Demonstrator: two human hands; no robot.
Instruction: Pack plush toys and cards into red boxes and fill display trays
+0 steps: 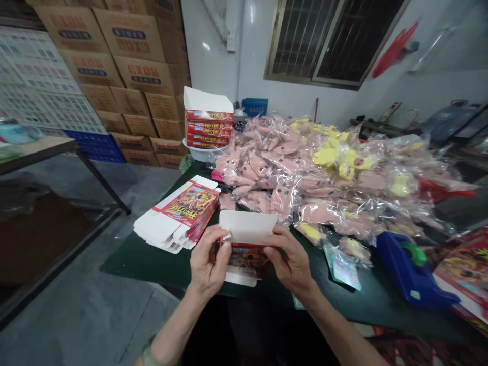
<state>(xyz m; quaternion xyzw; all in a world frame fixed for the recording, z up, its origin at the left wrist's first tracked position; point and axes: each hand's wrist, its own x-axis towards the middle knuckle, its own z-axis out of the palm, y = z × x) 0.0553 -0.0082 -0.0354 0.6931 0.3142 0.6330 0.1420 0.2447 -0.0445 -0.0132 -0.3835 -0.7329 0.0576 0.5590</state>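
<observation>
Between my two hands, over the front edge of the green table (pixel 125 264), is a red printed cardboard box (pixel 247 257) with its white inner flap (pixel 247 226) standing up. My left hand (pixel 209 259) pinches the box's left side, thumb in front. On the right side, my right hand (pixel 290 256) grips it with thumb and fingers. A white flap pokes out below the printed face. Left of my left hand lies a stack of flat, unfolded boxes (pixel 190 203) with the same red print. Beyond my hands spreads a heap of plastic-wrapped pink pieces (pixel 282 157), with some yellow ones (pixel 335 152).
A pile of folded red boxes (pixel 209 127) rests on a white basin (pixel 204 153) at the back left. A blue tape dispenser (pixel 407 274) stands at the right, near more red printed cardboard (pixel 467 269). Brown cartons (pixel 133 46) are stacked against the wall.
</observation>
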